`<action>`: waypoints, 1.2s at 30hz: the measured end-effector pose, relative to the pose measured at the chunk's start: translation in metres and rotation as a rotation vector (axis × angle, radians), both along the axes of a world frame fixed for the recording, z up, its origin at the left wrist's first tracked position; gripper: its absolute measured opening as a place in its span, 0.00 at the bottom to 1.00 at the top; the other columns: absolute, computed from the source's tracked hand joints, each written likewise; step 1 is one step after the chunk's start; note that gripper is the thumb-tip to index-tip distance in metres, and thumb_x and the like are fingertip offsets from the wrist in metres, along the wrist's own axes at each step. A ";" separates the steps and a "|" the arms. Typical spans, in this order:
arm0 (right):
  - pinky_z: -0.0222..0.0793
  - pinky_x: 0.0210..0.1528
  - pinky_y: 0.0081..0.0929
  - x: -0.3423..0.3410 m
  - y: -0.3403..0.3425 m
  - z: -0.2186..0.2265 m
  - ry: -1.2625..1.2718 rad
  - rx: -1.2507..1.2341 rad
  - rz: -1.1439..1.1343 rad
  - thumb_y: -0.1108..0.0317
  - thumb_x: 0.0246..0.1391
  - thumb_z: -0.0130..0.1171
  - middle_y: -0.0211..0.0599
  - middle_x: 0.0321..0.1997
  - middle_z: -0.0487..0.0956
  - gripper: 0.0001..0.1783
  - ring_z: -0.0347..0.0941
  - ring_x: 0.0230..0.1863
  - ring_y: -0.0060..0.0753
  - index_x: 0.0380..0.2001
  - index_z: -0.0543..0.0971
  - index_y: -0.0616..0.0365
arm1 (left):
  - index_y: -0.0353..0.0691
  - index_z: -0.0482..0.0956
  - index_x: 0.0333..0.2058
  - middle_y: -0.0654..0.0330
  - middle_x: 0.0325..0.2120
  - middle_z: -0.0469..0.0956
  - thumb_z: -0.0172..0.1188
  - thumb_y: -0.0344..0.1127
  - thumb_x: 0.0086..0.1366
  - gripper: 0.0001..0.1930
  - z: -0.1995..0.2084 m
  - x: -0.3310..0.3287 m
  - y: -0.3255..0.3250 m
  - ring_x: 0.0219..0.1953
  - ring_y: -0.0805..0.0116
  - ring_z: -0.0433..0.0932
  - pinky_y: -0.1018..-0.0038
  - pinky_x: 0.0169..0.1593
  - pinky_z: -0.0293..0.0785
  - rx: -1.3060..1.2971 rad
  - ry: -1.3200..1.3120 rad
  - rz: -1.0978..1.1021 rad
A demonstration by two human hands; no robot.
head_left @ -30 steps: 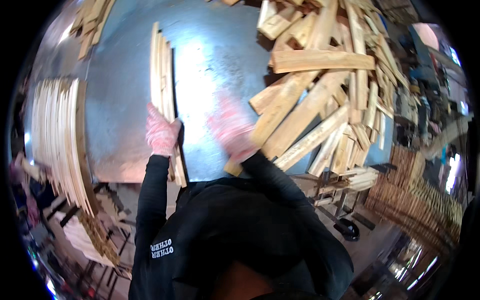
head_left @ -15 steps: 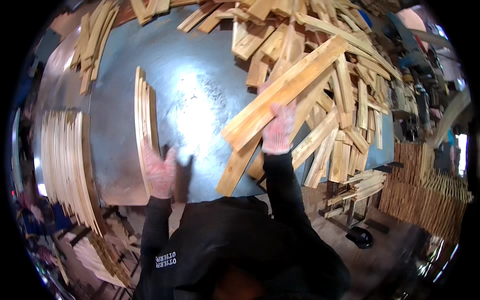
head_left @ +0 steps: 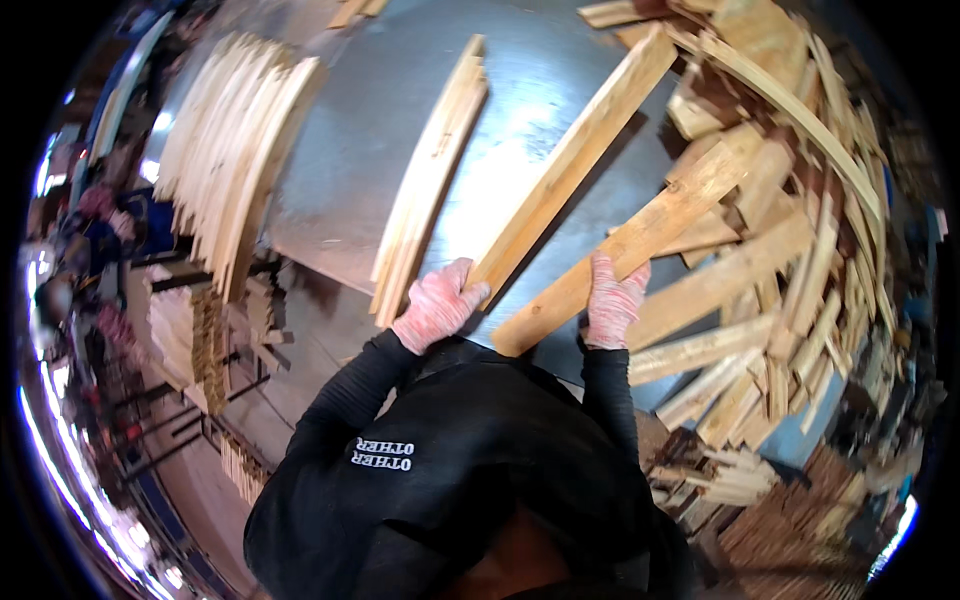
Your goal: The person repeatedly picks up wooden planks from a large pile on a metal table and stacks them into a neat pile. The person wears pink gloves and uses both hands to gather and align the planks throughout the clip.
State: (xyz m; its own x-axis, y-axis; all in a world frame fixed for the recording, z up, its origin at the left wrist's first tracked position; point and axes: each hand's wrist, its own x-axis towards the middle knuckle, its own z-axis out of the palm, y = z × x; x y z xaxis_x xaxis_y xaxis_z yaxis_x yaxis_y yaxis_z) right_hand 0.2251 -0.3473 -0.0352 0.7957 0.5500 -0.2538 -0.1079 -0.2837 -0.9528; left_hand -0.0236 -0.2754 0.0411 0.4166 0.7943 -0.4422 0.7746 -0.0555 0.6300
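Note:
My left hand [head_left: 440, 305], in a white-and-pink knit glove, is closed on the near end of a long wooden plank [head_left: 575, 165]. That plank slants away to the far right over the metal table. Gloved the same way, my right hand [head_left: 615, 305] grips a second wooden plank [head_left: 640, 235] near its middle, thumb on top and fingers hidden beneath. This plank's far end reaches over the heap of loose boards [head_left: 760, 250]. A short row of narrow boards [head_left: 430, 180] lies just left of my left hand.
A larger row of boards [head_left: 235, 150] stands side by side at the table's left edge. The grey metal table [head_left: 350, 150] shows bare between the rows. Below left, more stacked wood [head_left: 190, 340] rests on a metal frame. A person [head_left: 65, 300] is at the far left.
The view has turned, shifting the table. My left hand has left the short row and taken the plank my right hand held. My right hand now grips another plank.

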 end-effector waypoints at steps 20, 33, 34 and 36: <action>0.67 0.65 0.40 0.024 0.182 0.084 -1.114 -0.461 0.771 0.52 0.59 0.54 0.50 0.60 0.76 0.33 0.72 0.62 0.49 0.65 0.69 0.55 | 0.35 0.53 0.67 0.43 0.55 0.67 0.75 0.45 0.47 0.53 -0.032 -0.058 0.023 0.55 0.42 0.71 0.55 0.57 0.70 0.256 0.470 0.206; 0.72 0.44 0.35 0.220 0.139 0.061 -1.670 -0.082 0.741 0.64 0.55 0.53 0.39 0.28 0.74 0.04 0.74 0.37 0.41 0.30 0.72 0.50 | 0.33 0.62 0.67 0.36 0.64 0.63 0.76 0.58 0.44 0.56 0.084 0.174 0.059 0.66 0.38 0.62 0.49 0.69 0.56 0.798 -0.196 -0.299; 0.70 0.47 0.34 0.201 0.120 0.026 -1.660 -0.023 0.792 0.64 0.56 0.53 0.39 0.31 0.73 0.04 0.73 0.40 0.39 0.30 0.71 0.50 | 0.36 0.60 0.68 0.39 0.64 0.63 0.74 0.58 0.45 0.56 0.070 0.201 0.051 0.66 0.41 0.63 0.49 0.69 0.55 0.903 0.000 -0.480; 0.69 0.55 0.36 0.182 0.100 0.092 -1.407 -0.253 0.782 0.61 0.58 0.50 0.42 0.37 0.77 0.10 0.74 0.46 0.40 0.38 0.76 0.51 | 0.39 0.54 0.70 0.43 0.55 0.74 0.68 0.55 0.57 0.50 0.025 0.210 0.033 0.56 0.46 0.75 0.50 0.59 0.69 0.303 0.356 -0.352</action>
State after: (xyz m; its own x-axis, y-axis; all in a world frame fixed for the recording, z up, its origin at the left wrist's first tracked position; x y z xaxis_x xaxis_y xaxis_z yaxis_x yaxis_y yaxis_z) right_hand 0.4074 -0.2476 0.0566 0.0267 0.9680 0.2496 0.9957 -0.0036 -0.0924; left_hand 0.1863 -0.2429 0.0664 0.5461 0.7478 -0.3777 0.8377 -0.4852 0.2505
